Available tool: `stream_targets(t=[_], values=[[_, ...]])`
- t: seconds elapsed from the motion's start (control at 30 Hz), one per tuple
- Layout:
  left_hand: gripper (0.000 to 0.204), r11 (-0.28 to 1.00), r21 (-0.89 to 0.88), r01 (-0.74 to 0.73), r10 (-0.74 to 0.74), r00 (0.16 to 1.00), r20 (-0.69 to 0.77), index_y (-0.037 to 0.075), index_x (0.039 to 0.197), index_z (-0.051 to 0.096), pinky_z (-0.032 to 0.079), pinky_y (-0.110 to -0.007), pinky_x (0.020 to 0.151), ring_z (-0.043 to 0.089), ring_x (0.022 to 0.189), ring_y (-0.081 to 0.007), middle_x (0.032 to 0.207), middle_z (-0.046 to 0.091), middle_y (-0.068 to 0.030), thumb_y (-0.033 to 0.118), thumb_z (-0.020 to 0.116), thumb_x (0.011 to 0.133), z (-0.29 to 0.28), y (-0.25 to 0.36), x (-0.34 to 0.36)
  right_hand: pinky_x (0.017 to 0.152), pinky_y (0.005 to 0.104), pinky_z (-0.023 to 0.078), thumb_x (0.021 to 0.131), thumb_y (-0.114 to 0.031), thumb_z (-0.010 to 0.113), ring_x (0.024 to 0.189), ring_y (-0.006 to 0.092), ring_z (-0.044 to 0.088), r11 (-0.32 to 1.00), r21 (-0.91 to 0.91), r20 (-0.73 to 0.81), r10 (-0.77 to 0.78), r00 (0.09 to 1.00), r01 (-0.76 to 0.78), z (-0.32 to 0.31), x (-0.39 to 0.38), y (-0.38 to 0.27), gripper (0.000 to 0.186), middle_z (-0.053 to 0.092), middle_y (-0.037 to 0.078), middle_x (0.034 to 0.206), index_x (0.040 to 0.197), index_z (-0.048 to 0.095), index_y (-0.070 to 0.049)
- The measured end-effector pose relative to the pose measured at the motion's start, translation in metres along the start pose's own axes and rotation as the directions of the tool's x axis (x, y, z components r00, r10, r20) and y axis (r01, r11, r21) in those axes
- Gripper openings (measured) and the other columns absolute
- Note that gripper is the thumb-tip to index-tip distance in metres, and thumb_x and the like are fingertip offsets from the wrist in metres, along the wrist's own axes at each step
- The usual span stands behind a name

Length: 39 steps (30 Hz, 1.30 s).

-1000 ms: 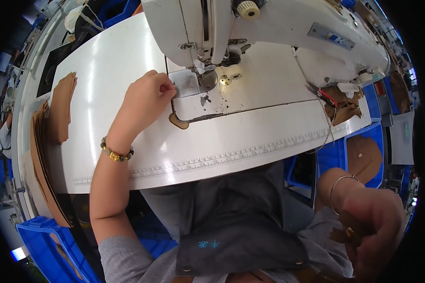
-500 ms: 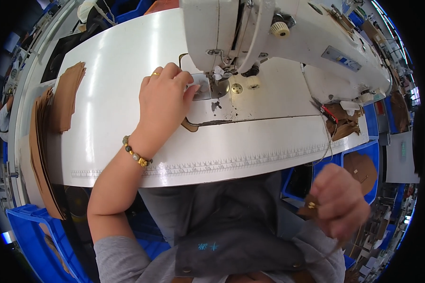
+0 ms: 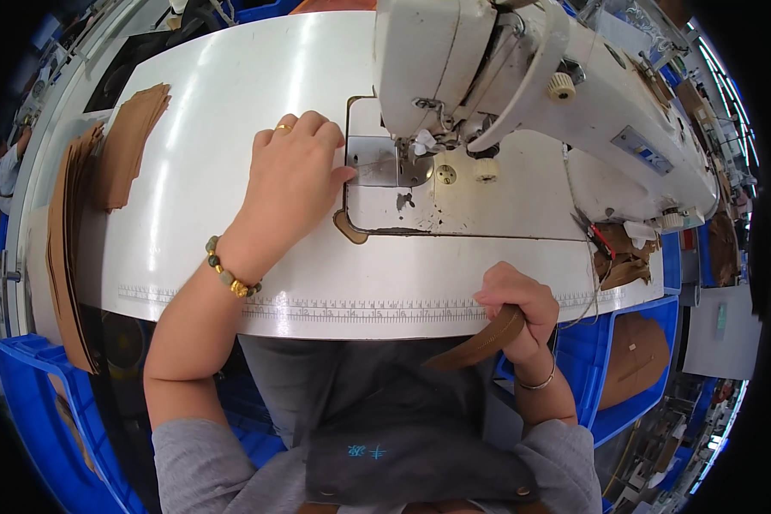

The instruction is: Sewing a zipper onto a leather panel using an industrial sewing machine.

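My left hand (image 3: 295, 176) rests on the white sewing table (image 3: 231, 223), its fingers curled and pressed together beside the metal needle plate (image 3: 373, 158). Anything inside that grip is too small or hidden to make out. Over the table's front edge, my right hand (image 3: 522, 308) is closed around a curved brown leather strip (image 3: 481, 343) with a line of stitching; its loose end hangs toward my dark apron (image 3: 403, 403). The white sewing machine (image 3: 428, 68) stands just right of my left hand, its needle and presser foot above the plate.
Stacks of brown leather pieces (image 3: 133, 150) lie at the left. Red-handled snips (image 3: 601, 240) rest by brown scraps (image 3: 624, 261) at the right. A blue bin (image 3: 587, 364) with brown pieces sits right of my lap, another blue bin (image 3: 38, 360) at lower left.
My right hand has come inward and up to the table's front edge, bringing the leather strip into clear sight. The left hand has drawn slightly left, away from the needle.
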<state>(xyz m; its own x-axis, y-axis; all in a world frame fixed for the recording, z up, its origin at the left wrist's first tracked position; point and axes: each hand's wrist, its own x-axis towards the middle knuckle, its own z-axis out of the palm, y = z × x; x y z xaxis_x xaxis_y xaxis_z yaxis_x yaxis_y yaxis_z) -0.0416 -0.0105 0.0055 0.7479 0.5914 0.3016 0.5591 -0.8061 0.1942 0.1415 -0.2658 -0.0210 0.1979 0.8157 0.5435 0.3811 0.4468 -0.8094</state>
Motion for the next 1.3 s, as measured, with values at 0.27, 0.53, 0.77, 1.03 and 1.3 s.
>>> stream_targets(t=[0.27,0.53,0.77,1.03,1.3], values=[[0.046,0.968,0.159,-0.192,0.2,0.979,-0.04,0.013,0.132,0.071,0.04,-0.054,0.111,0.058,0.125,-0.0288,0.125,0.068,-0.0063,0.004,0.069,0.087,0.026,0.037,-0.012,0.062,0.0332,0.043,0.081,0.002,0.062,0.064,0.0209,0.054,1.0,0.006,0.064,0.014,0.998,-0.015,-0.001,0.004,-0.005,0.028,0.063,0.005,0.073,0.104,0.077,0.001],[0.037,0.98,0.122,-0.156,0.13,0.972,0.194,0.013,0.126,0.074,0.043,-0.056,0.107,0.056,0.131,-0.0307,0.144,0.06,-0.0118,0.009,0.061,0.092,0.042,0.008,0.031,0.073,0.0299,0.046,0.108,-0.038,0.06,0.072,0.0189,0.062,0.999,-0.043,0.009,0.01,1.0,-0.01,0.003,0.007,-0.005,0.042,0.077,0.008,0.088,0.109,0.078,0.0],[0.025,0.992,0.047,-0.114,0.121,0.966,-0.23,0.006,0.119,0.076,0.05,-0.045,0.108,0.06,0.132,-0.0334,0.131,0.072,-0.0117,0.017,0.065,0.099,0.02,-0.043,0.005,0.057,0.0265,0.043,0.105,-0.071,0.038,0.068,0.0152,0.062,0.971,0.134,0.128,0.18,0.975,-0.197,-0.004,0.005,0.005,0.084,0.073,0.014,0.09,0.096,0.078,0.002],[0.028,0.678,0.448,0.583,-0.581,0.798,-0.16,0.011,0.122,0.075,0.057,-0.047,0.094,0.07,0.114,-0.0342,0.122,0.075,-0.0115,0.025,0.063,0.101,-0.075,-0.198,-0.073,0.068,0.0314,0.06,0.106,-0.057,0.056,0.077,0.0245,0.074,0.925,0.27,0.082,0.256,0.963,-0.269,0.003,0.001,0.006,0.065,0.075,0.018,0.094,0.103,0.075,0.005],[0.024,0.627,0.477,0.616,-0.617,0.766,-0.178,0.009,0.111,0.081,0.058,-0.047,0.092,0.073,0.103,-0.038,0.111,0.077,-0.017,0.021,0.065,0.097,-0.08,-0.254,-0.096,0.081,0.0371,0.06,0.109,-0.055,0.053,0.091,0.0295,0.076,0.991,0.035,-0.031,0.129,0.991,-0.127,0.006,0.005,0.002,0.063,0.078,0.021,0.098,0.099,0.073,0.004]])
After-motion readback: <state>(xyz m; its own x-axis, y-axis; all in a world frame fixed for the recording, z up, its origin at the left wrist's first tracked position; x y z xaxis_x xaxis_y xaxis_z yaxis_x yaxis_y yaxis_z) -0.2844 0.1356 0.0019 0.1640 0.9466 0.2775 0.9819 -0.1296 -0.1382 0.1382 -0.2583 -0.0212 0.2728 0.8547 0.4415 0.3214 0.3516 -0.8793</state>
